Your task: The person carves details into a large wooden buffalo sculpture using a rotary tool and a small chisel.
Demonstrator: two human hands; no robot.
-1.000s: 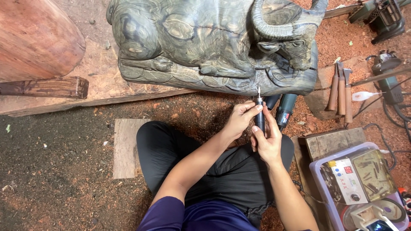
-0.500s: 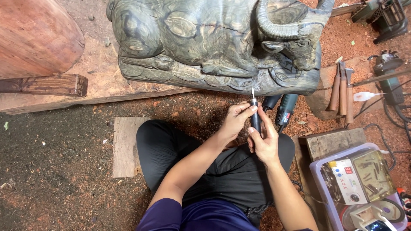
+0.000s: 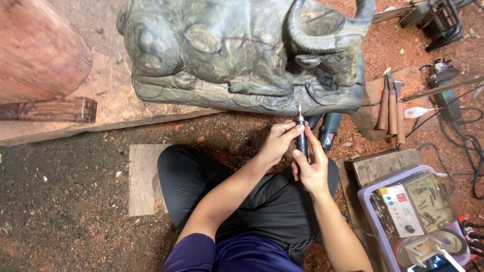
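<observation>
Both hands grip a slim rotary tool (image 3: 301, 138) held upright just below the lower edge of the grey buffalo carving (image 3: 242, 55), its bit (image 3: 299, 109) near that edge. The left hand (image 3: 279, 142) pinches the tool's upper shaft with its fingertips; the right hand (image 3: 312, 168) wraps the lower body. A teal power tool (image 3: 328, 130) lies just beside them, chisels (image 3: 391, 108) farther right. Open sawdust floor (image 3: 65, 201) spreads to the left, past a board (image 3: 143, 179).

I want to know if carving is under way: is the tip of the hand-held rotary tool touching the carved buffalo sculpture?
Apart. The head view shows the rotary tool, held in both hands, with its tip pointing up and a sliver of red ground between it and the buffalo sculpture.
</observation>
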